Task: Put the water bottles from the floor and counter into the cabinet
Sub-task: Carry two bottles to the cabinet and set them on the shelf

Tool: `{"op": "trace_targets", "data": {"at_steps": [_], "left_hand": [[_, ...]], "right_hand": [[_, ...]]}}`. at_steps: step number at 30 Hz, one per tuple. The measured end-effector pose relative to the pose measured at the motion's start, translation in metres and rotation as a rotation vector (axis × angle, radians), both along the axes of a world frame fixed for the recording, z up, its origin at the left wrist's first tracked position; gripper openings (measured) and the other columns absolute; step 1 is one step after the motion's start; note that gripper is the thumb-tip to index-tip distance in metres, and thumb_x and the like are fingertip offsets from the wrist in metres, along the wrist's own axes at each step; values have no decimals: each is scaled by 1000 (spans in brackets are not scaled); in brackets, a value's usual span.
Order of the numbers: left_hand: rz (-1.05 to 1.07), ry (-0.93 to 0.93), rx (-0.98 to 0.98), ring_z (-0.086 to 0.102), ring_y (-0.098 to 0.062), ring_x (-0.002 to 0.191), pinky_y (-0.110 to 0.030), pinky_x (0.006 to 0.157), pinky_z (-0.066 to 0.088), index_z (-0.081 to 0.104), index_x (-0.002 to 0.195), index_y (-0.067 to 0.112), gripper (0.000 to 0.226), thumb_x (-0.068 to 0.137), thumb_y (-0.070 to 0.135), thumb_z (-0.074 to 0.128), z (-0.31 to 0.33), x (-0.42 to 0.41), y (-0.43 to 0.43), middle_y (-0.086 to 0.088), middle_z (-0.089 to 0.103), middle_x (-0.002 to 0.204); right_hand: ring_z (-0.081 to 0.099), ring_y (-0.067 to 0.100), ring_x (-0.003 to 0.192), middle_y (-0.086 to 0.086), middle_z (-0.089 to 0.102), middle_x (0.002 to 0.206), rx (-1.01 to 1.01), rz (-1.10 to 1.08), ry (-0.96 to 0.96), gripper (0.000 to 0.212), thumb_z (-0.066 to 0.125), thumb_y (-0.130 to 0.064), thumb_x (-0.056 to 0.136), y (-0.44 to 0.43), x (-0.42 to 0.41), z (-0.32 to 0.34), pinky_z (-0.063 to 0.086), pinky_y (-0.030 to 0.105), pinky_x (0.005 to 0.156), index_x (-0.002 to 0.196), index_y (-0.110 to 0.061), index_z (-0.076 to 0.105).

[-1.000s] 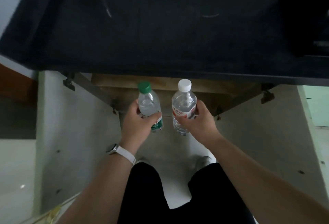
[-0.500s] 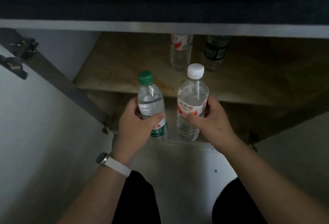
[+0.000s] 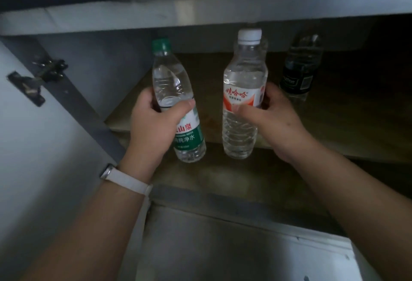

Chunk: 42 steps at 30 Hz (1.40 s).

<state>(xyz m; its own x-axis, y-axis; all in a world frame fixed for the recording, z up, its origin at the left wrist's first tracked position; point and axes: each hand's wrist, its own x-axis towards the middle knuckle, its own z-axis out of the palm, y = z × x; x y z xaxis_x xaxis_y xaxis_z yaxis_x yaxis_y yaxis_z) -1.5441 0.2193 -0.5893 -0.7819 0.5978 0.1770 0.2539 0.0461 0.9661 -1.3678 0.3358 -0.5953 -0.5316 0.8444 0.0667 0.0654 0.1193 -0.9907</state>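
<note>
Three water bottles are in view, two of them held. The left hand (image 3: 153, 122) curls round the green-capped bottle (image 3: 171, 84), which is clear with a green label. The right hand (image 3: 274, 115) grips the white-capped bottle (image 3: 244, 73), clear with a red label. Both are upright at the front of the cabinet shelf (image 3: 334, 120). The dark-labelled bottle (image 3: 299, 68) stands further back on it.

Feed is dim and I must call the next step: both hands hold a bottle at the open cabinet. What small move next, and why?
Probably ease both forward and set them upright on the shelf. The left hand grips the green-capped bottle, the right hand the white-capped bottle, both at the shelf's front edge; bare wood shows left of the dark-labelled bottle.
</note>
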Motion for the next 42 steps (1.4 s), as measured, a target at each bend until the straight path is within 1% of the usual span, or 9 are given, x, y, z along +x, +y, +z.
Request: {"op": "trace_targets", "data": {"at_steps": [8,12,16,20,27,33,37,40,42], "left_hand": [[-3,92,4,71,-2,94,-25,80,57,66,118,32,48,75,31,88,15,-50,18,16,74,106],[-26,121,-15,69,-2,97,-25,80,57,65,121,31,51,75,32,88,12,-83,24,17,72,108],[-40,105,10,69,0,95,-22,77,56,65,116,34,46,77,28,87,10,-111,33,19,72,104],[-27,62,41,70,-6,100,-31,86,58,65,119,34,47,77,31,87,6,-134,44,16,73,109],[-48,33,75,70,-5,97,-30,83,58,66,117,30,45,78,28,87,2,-157,58,15,73,106],[-34,23,43,69,-7,102,-32,88,58,65,122,30,50,77,29,87,-11,-171,56,15,72,111],[-21,30,35,68,-9,107,-39,95,58,65,123,30,51,77,31,87,-13,-177,56,13,72,116],[-26,61,36,67,-10,110,-39,96,57,63,124,31,52,78,33,86,-15,-173,54,14,71,119],[-38,88,19,66,-11,112,-41,97,56,61,125,32,52,79,34,86,-17,-170,54,14,70,121]], "right_hand": [[60,-11,85,-23,64,99,59,8,29,49,79,-29,79,21,-53,7,43,12,65,121,-37,55],[59,-8,94,-19,64,108,105,13,24,56,78,-27,80,32,-86,6,45,16,74,130,-31,54],[61,-17,78,-18,66,99,143,-6,23,48,79,-22,80,45,-119,5,45,3,58,123,-22,58],[63,-3,96,-8,68,115,146,-29,26,57,81,-23,78,57,-150,4,49,13,72,130,-19,57],[59,-9,84,-14,65,103,179,-43,-2,55,81,-18,78,67,-190,0,44,3,57,128,-17,56],[60,-11,77,-16,64,99,151,-79,-3,52,79,-18,80,75,-200,-9,45,4,55,126,-17,55],[63,-1,93,-8,67,114,176,-62,-77,57,81,-27,79,80,-204,-9,46,9,62,129,-17,55],[62,6,105,-7,65,120,207,-42,-154,61,81,-34,79,82,-202,-12,48,16,75,132,-19,53],[61,3,104,-11,64,119,234,-35,-183,61,80,-36,79,78,-196,-16,49,20,82,133,-21,53]]}}
